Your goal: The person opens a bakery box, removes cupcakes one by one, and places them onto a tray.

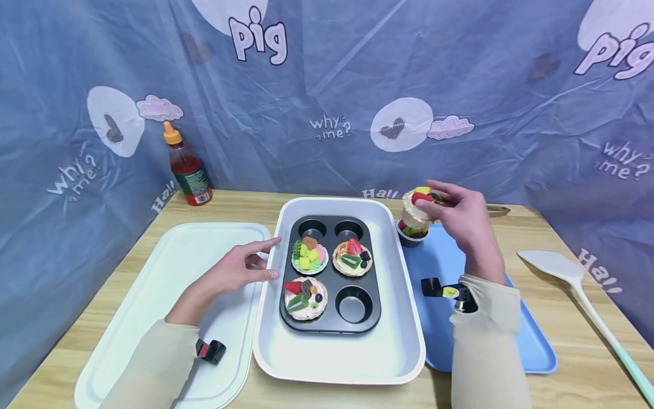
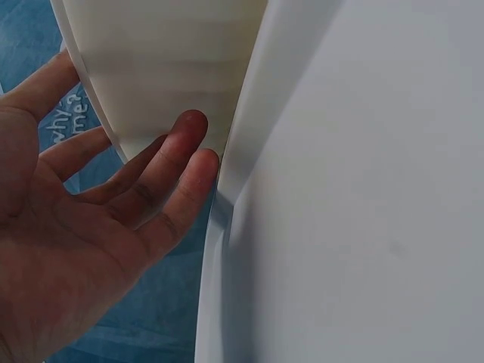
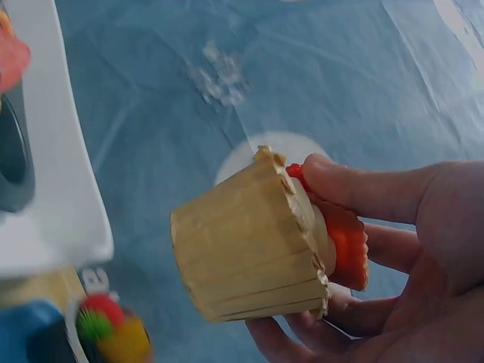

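My right hand (image 1: 462, 218) pinches a toy cupcake (image 1: 416, 211) by its fruit-topped upper part, over the blue tray's far left corner. The right wrist view shows its pale pleated cup (image 3: 246, 242) tipped sideways, with the right hand (image 3: 408, 265) at its topping. Just below it stands a second cupcake in a dark cup (image 1: 411, 236). My left hand (image 1: 237, 270) touches the left rim of the deep white tray (image 1: 337, 369) with extended fingers. In that tray lies a black muffin pan (image 1: 329, 287); three cupcakes (image 1: 305, 298) fill its middle pair and near-left cups.
A flat white tray (image 1: 214, 318) lies on the left, a blue tray (image 1: 439, 341) on the right. A red sauce bottle (image 1: 190, 173) stands at the back left. A white-and-green spatula (image 1: 577, 278) lies far right. Patterned blue cloth (image 1: 327, 85) hangs behind the table.
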Action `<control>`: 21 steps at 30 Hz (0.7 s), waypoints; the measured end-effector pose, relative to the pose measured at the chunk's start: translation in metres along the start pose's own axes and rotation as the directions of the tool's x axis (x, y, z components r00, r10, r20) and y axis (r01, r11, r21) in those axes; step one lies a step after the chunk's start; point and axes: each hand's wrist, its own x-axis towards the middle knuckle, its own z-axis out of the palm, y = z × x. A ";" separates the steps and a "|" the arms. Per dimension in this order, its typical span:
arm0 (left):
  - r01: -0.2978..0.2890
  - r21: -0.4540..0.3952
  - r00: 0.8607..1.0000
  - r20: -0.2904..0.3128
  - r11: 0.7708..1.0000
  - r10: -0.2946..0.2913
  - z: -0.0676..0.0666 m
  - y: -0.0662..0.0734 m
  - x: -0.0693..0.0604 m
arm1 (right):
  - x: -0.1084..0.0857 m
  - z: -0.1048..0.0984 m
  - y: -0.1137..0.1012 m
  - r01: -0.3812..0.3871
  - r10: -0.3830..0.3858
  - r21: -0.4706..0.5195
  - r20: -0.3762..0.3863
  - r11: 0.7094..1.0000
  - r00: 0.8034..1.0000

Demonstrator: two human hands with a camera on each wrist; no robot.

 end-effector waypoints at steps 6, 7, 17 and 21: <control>0.007 -0.004 1.000 0.002 1.000 -0.007 -0.001 0.001 -0.001 | 0.007 -0.016 0.017 -0.107 0.107 0.002 -0.071 0.994 0.992; 0.008 -0.005 1.000 0.002 1.000 -0.008 -0.001 0.001 -0.001 | 0.008 -0.018 0.020 -0.120 0.120 0.006 -0.080 0.993 0.990; -0.005 -0.015 1.000 0.009 1.000 0.005 -0.001 0.001 -0.001 | 0.025 -0.020 0.051 -0.262 0.262 0.023 -0.153 0.965 0.953; 0.009 -0.010 1.000 0.012 1.000 -0.009 -0.002 0.001 -0.001 | 0.031 -0.017 0.064 -0.292 0.286 -0.004 -0.191 0.956 0.939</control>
